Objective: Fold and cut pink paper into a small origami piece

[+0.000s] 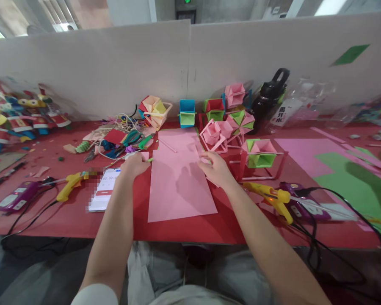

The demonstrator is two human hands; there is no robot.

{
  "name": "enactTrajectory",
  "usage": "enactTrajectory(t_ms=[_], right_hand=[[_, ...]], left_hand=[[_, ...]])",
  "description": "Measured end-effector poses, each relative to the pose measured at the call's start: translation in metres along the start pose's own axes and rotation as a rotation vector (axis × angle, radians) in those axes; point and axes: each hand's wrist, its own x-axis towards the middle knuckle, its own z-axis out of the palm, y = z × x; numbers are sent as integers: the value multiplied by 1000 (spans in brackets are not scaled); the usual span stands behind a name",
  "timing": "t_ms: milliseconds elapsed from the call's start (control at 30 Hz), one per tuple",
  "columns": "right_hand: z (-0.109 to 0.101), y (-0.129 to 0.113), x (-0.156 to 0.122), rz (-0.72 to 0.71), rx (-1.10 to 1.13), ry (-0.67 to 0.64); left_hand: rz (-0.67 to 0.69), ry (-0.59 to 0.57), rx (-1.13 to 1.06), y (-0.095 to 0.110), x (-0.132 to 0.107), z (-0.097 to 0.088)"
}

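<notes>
A large pink paper sheet [178,190] lies on the red table in front of me, overlapping another pink sheet [178,135] behind it. My left hand [135,165] is by its left edge, fingers closed, with a small green tip [150,159] showing at the fingertips; what it holds is unclear. My right hand [214,167] is at the upper right edge of the front sheet, thumb and fingers pinched together on the paper. A thin pink paper stick [167,145] rests across the sheets. Shadows fall on the front sheet.
Folded paper wheels in frames [262,154] stand behind and right. Yellow glue guns [70,186] [273,197] with cords lie at both sides. A phone [104,190] sits beside my left forearm; scissors [132,137] lie among scraps. A black bottle [268,101] stands near the partition [114,67].
</notes>
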Motion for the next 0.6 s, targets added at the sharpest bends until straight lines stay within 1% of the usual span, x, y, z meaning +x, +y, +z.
enactTrajectory(t_ms=[67, 100, 133, 167, 200, 300, 367, 433, 533, 600], right_hand=[[2, 1, 2, 124, 167, -6], [2, 1, 3, 190, 254, -13], [2, 0, 4, 259, 341, -17], [1, -1, 5, 325, 423, -17], [0, -2, 6, 382, 493, -10], [-1, -6, 8, 482, 632, 25], [1, -7, 7, 512, 664, 27], [5, -6, 6, 514, 628, 4], [9, -2, 5, 409, 453, -81], [8, -1, 5, 303, 341, -125]], left_hand=[[39, 77, 0, 1, 0, 0], [80, 103, -15, 3, 0, 1], [130, 103, -43, 5, 0, 2], [178, 68, -83, 8, 0, 5], [219, 3, -129, 10, 0, 8], [291, -205, -233, 13, 0, 18], [307, -262, -274, 14, 1, 23], [318, -269, -306, 13, 1, 25], [323, -259, -325, 13, 2, 24], [336, -194, -320, 13, 3, 23]])
